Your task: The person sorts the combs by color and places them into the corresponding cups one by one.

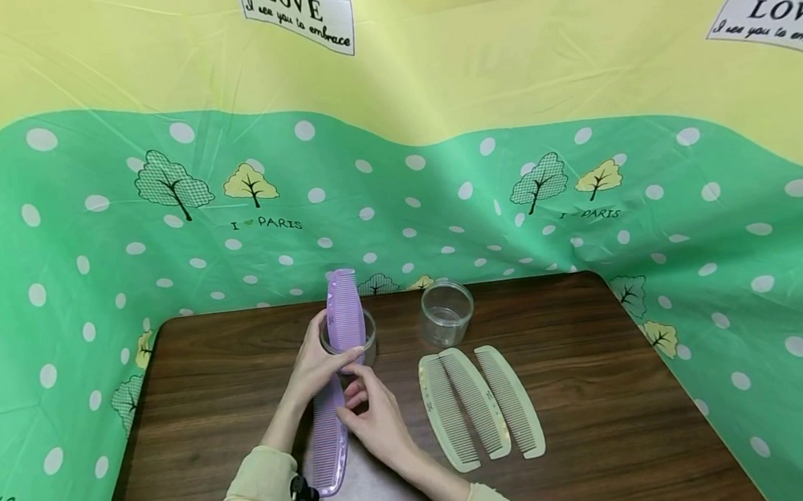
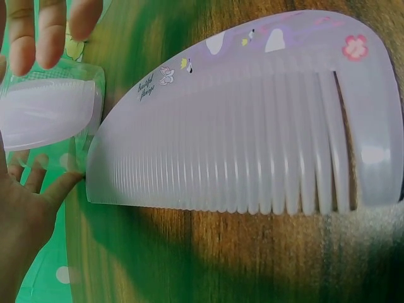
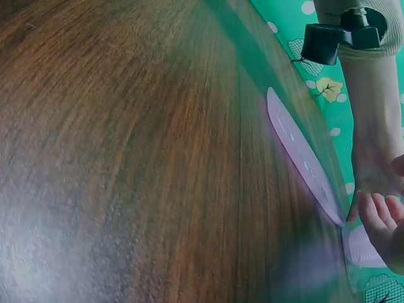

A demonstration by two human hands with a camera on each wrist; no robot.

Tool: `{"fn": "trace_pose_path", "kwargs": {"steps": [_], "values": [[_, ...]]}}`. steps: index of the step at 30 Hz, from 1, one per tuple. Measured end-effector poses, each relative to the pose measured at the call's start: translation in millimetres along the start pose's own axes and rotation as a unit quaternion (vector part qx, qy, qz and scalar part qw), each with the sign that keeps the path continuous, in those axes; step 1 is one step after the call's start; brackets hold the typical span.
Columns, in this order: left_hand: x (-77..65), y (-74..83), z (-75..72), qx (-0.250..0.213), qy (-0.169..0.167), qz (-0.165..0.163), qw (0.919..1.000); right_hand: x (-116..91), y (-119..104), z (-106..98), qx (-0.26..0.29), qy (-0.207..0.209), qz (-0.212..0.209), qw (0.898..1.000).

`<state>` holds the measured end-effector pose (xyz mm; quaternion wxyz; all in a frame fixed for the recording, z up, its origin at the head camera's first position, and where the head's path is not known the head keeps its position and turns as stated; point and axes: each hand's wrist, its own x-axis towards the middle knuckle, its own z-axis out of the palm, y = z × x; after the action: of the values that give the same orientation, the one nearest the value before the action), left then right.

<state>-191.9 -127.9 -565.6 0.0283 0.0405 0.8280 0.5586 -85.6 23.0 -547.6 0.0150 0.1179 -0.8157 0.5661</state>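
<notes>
My left hand (image 1: 316,365) grips a clear glass cup (image 1: 370,342) near the table's back edge, thumb across its front. A purple comb (image 1: 344,308) stands upright in this cup, its upper half above the rim. Just in front, another purple comb (image 1: 329,443) lies lengthwise, teeth to the left; printed flowers show along its spine in the left wrist view. Close beside its far end is my right hand (image 1: 377,414), fingers loosely bent. The left wrist view shows the right hand's fingertips (image 2: 47,44) holding nothing.
A second glass cup (image 1: 447,315) stands to the right. In front of it, three pale green combs (image 1: 449,411) lie side by side, two overlapping at the top. A green and yellow printed cloth (image 1: 398,210) hangs behind and around the dark wooden table (image 1: 607,424).
</notes>
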Motion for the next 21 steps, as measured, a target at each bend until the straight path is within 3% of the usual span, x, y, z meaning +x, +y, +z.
{"fn": "trace_pose_path", "kwargs": {"steps": [11,21], "values": [[-0.1,0.2,0.3,-0.003,0.001,-0.003,1.0000,-5.7,4.7,7.8,-0.067,0.014,-0.006,0.998],[-1.7,1.6,-0.2,-0.006,-0.007,-0.010,0.9999,-8.9,0.5,13.7,-0.163,-0.012,0.032,0.986]]}}
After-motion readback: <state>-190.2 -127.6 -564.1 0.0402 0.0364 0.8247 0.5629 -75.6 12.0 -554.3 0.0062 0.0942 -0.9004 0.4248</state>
